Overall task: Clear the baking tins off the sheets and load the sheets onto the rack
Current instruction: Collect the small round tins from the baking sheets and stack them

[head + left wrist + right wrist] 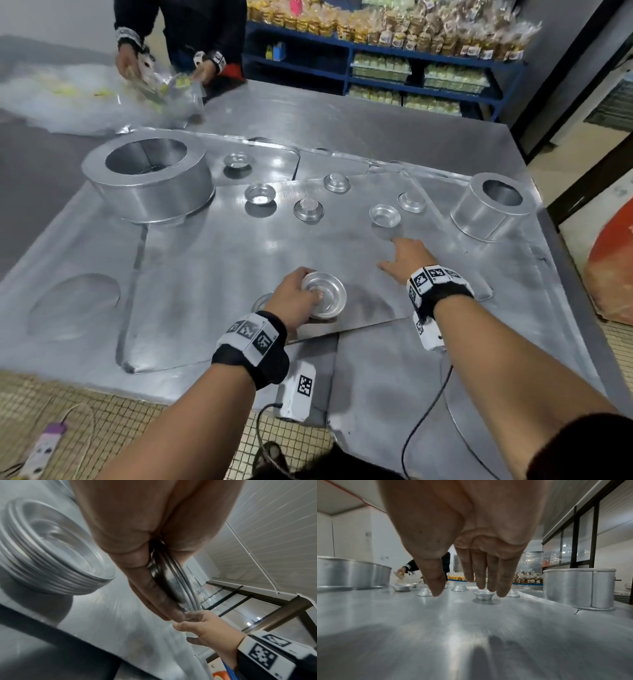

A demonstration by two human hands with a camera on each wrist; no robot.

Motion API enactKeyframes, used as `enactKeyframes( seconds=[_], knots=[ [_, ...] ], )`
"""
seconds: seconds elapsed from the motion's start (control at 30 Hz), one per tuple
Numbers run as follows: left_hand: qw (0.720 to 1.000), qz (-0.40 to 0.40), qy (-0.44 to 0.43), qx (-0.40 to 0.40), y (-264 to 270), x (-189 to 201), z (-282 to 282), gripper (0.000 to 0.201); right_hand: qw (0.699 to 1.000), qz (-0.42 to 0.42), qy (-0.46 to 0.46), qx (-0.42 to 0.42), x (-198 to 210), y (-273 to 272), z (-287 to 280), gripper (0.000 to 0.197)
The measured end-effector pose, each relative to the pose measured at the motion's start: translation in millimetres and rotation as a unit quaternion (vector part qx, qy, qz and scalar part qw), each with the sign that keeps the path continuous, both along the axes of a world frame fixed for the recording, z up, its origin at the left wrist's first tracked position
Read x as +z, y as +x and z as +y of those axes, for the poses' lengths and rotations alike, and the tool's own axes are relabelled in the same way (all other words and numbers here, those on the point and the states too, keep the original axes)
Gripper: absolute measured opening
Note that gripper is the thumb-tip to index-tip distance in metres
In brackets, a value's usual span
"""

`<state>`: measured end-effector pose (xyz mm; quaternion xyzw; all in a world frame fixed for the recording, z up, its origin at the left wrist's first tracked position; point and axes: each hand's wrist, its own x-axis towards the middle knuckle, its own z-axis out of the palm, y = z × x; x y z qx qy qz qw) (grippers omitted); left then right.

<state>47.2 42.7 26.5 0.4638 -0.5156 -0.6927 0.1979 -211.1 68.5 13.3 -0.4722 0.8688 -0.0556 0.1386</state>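
Aluminium small tin (323, 299) was gripped in my left hand (295, 297); my right hand (407, 256), fingers spread, hovered over the sheet (212, 260).

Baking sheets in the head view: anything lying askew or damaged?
Yes. The sheets overlap unevenly, and the near sheet has its front corner bent and lifted. Some small tins sit upright, others upside down.
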Motion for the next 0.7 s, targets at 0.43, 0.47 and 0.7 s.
enactKeyframes(
  seconds=[0.43,0.47,0.7],
  knots=[
    [0.996,-0.011,0.038,0.084,-20,-6,-21,0.027,1.0,0.007,0.0,0.002,-41,-77,-103,0.078],
    [0.995,-0.015,0.037,0.087,-20,-7,-22,0.027,1.0,0.013,0.005,-0.001,-42,-78,-107,0.08],
    [0.996,-0.031,0.026,0.082,-20,-14,-21,0.025,1.0,0.001,-0.012,-0.008,-45,-86,-115,0.076]
  ],
)
